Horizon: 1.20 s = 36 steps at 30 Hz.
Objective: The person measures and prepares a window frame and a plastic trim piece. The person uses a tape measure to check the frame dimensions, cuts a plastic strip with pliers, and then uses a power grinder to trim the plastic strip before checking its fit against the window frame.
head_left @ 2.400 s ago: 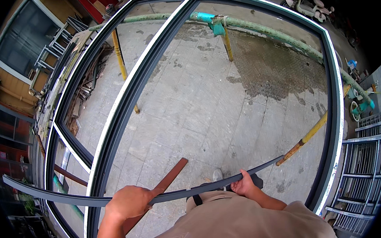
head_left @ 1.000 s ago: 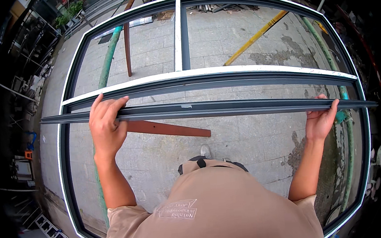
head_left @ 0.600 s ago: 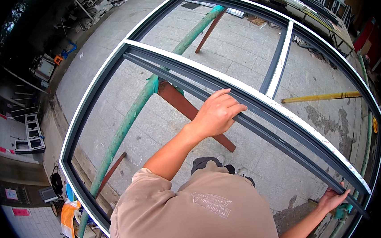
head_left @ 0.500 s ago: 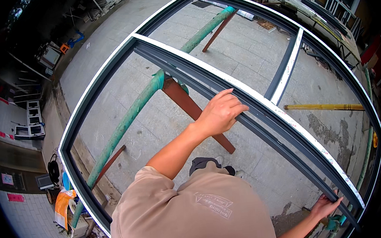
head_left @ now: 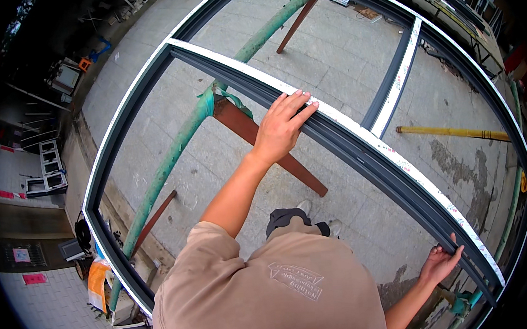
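Note:
A large window frame (head_left: 401, 85) with white faces and dark grey inner profiles spans the view, split by a long crossbar (head_left: 250, 73) and a shorter bar. Along the crossbar's near side lies a long dark grey strip (head_left: 396, 200), close against it. My left hand (head_left: 276, 129) rests on the crossbar and strip near their middle, its fingers stretched over the white face. Toward the strip's right end, my right hand (head_left: 439, 263) grips it from the near side with thumb and fingers; part of the fingers is hidden behind it.
Green pipes (head_left: 175, 146) on rust-red legs (head_left: 275, 154) stand under the frame. A yellow pole (head_left: 453, 132) lies at the right. Small white frames (head_left: 52, 165) stand at the far left, and an orange-and-white bag (head_left: 98, 282) is by the lower left corner.
The dark strip has moved from a slant, with a gap, to lie against the crossbar. My left hand has shifted up onto the crossbar, its fingers now stretched; my right hand moved slightly up-left along the strip.

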Motion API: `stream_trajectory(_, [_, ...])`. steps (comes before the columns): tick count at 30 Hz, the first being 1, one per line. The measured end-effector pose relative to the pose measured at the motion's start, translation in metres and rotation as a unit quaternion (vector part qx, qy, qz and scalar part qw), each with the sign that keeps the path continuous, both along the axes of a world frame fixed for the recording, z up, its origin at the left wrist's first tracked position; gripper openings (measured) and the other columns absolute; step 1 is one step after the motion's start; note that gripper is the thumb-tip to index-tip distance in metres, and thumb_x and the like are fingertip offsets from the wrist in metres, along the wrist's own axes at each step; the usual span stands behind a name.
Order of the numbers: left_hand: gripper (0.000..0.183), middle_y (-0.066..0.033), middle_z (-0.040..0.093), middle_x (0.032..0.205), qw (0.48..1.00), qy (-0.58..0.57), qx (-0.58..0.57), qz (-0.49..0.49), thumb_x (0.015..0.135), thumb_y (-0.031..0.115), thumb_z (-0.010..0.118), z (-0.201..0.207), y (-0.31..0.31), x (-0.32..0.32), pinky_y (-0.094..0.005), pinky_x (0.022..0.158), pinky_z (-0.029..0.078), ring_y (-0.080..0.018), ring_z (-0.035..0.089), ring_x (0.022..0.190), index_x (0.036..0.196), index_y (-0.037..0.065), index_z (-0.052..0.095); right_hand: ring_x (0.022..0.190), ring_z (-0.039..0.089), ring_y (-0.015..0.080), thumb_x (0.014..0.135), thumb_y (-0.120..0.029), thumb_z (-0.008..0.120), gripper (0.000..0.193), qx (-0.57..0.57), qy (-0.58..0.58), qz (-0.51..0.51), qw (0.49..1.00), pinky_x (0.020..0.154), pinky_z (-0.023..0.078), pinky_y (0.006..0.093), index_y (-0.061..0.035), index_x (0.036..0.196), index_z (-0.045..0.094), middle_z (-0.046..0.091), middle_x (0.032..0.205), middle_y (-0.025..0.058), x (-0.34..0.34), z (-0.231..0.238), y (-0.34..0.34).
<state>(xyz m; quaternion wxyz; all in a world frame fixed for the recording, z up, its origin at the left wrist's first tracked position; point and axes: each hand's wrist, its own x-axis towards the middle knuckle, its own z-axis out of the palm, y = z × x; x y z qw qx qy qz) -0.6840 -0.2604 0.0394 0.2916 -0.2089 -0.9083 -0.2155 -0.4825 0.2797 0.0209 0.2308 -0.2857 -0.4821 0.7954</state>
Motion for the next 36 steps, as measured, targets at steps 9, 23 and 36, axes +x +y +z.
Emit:
stream_trajectory(9, [0.058,-0.0095,0.067,0.146,0.999,-0.003,-0.036,0.007,0.084,-0.008,0.067,0.002,-0.004,-0.005,-0.051,0.12,0.045,-0.031,0.061,0.14,0.138,0.013,0.07,0.07,0.062,0.0097,0.112,-0.045,0.055,0.058,-0.007,-0.002,-0.011,1.0,0.062,0.051,0.0226,0.0052,0.139,0.064,0.074,0.097,0.0059,-0.015,0.002,-0.001])
stream_trajectory(23, [0.069,-0.0091,0.063,0.153,0.996,-0.036,-0.086,0.012,0.08,-0.016,0.06,0.004,0.0,-0.011,-0.0504,0.124,0.039,-0.0304,0.054,0.148,0.145,0.009,0.066,0.068,0.061,0.0129,0.111,-0.046,0.056,0.053,-0.034,-0.023,-0.02,0.999,0.061,0.049,0.026,0.0033,0.122,0.07,0.07,0.086,0.0047,-0.016,0.007,-0.012])
stream_trajectory(36, [0.081,-0.0101,0.058,0.158,0.992,-0.046,-0.114,0.018,0.077,-0.019,0.059,0.003,0.004,-0.015,-0.0542,0.129,0.034,-0.031,0.048,0.152,0.152,0.01,0.061,0.071,0.062,0.0118,0.11,-0.062,0.052,0.063,-0.022,-0.043,0.013,0.999,0.063,0.053,0.0266,-0.0015,0.119,0.067,0.066,0.083,0.0023,-0.03,0.003,-0.009])
